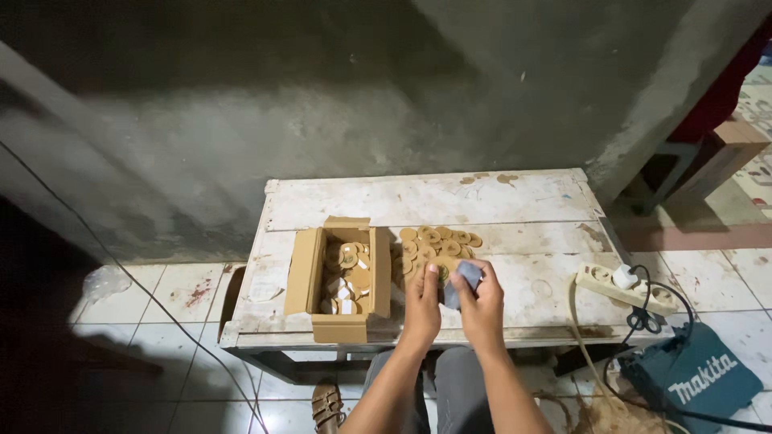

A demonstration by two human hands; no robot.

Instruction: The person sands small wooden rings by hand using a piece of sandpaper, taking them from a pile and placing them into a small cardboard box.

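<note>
A disc (441, 273), small, round and tan, is held in the fingertips of the left hand (422, 303), low over the front part of the surface (515, 197). Just beside it, a grey-blue pad (466, 280) is gripped in the right hand (482, 309), and its upper end is pressed against or very near the disc; contact cannot be told for certain. Both hands are closed on what they hold and are brought close together, thumbs nearly meeting.

Behind the hands, a loose pile of discs (438, 241) is spread on the surface, some overlapping. To the left of the pile, an open cardboard box (304, 273) is set with its flaps folded outward, and more discs are seen inside it, some with pale faces. The box is touching or almost touching the pile's left edge.

The surface is a worn, white-painted wooden bench set against a grey wall (322, 104). On the tiled floor (161, 297) to the right, a white power strip (623, 285) is laid with a plug in it, and a teal tool case (696, 378) is placed near it, with dark cables running between. The person's knees and a sandalled foot (327, 406) are seen below the bench edge.
</note>
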